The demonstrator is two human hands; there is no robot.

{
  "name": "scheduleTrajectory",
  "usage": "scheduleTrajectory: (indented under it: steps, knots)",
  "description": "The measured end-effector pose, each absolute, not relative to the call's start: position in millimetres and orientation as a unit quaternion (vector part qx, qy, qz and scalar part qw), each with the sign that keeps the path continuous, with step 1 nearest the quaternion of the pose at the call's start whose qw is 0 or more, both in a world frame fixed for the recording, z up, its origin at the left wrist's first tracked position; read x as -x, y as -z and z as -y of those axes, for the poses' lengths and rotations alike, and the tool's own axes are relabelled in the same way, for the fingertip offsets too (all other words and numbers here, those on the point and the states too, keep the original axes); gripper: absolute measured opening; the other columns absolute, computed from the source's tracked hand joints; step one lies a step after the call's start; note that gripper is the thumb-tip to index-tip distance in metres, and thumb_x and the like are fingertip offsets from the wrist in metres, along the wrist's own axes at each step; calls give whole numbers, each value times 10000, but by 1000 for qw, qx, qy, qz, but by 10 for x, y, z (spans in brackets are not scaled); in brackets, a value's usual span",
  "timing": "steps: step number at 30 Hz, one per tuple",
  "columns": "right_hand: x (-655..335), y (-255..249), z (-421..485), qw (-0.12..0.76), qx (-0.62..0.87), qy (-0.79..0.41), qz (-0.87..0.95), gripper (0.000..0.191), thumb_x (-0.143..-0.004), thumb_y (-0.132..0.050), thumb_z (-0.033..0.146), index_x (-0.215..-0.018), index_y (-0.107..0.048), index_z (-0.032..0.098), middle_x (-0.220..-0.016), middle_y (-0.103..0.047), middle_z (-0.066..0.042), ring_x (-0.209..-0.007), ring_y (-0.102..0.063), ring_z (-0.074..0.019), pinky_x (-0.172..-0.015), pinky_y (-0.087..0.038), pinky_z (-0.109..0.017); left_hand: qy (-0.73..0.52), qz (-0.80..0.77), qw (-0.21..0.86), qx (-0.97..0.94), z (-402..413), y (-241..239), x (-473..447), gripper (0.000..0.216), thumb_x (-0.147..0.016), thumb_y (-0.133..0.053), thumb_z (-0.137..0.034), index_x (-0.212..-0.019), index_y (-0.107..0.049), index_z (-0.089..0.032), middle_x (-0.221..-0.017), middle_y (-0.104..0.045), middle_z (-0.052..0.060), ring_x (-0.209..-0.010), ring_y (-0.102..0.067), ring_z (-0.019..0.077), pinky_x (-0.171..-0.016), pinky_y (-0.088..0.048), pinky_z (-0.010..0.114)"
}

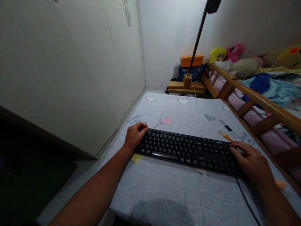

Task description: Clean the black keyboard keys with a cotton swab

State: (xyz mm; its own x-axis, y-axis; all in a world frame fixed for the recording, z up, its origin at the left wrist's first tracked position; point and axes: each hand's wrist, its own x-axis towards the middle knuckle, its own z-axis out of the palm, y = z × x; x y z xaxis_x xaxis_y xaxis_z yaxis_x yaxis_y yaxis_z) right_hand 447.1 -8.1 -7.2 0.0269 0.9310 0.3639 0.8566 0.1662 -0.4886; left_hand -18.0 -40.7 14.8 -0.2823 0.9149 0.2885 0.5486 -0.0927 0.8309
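A black full-size keyboard (174, 145) lies across the quilted cover, its long side running left to right in front of me. At its upper left corner, my left hand (135, 135) is closed, thumb and fingers pressed together on the edge. A small pale spot shows by those fingertips, too small to name. My right hand (252, 158) grips the keyboard's right end, fingers curled over the far corner and covering part of the number pad. A black cable (244, 196) runs from the near right side toward me.
Beyond the keyboard lie a cotton swab (159, 124), a brush with a yellow handle (225, 135) and a thin tool with a black grip (228, 128). A yellow patch (136, 158) shows under the left end. White cabinets (94, 62) stand left; a wooden bed rail (261, 97) runs along the right.
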Motion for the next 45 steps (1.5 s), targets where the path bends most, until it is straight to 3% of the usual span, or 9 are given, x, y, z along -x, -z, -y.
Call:
scheduleTrajectory:
  steps: [9,13,30,45]
  knots:
    - [-4495,96,73,315,644,-60,694,437,-776,-526,600,-884,-728,228,-1115,-758,-128,-1044,-675,-359,-973,-499,-545,-477,-628,209,-577,387,-128,155,113,-807,-651,-292,-751,-671,-196,-707,-659,-15,-663,-582,145,-662,-437,271]
    - [-4509,110,68,322,628,-56,707,418,-806,-525,589,-881,-725,230,-1100,-763,-125,-1100,-668,-362,-1031,-465,-556,-476,-621,208,-587,389,-147,129,105,-810,-649,-286,-754,-673,-200,-708,-659,-17,-661,-579,144,-669,-442,271]
    - [-4534,171,45,333,617,-33,712,371,-824,-527,560,-881,-725,252,-1080,-764,-94,-1086,-671,-354,-1006,-480,-547,-414,-605,234,-638,465,-202,176,97,-833,-629,-269,-779,-663,-197,-671,-599,-27,-649,-549,144,-650,-418,275]
    - [-4538,182,39,341,615,-38,710,369,-819,-534,565,-860,-725,253,-1070,-767,-89,-1056,-678,-340,-975,-496,-534,-395,-633,202,-635,499,-274,213,95,-839,-582,-275,-786,-629,-211,-708,-609,-14,-684,-565,162,-684,-423,294]
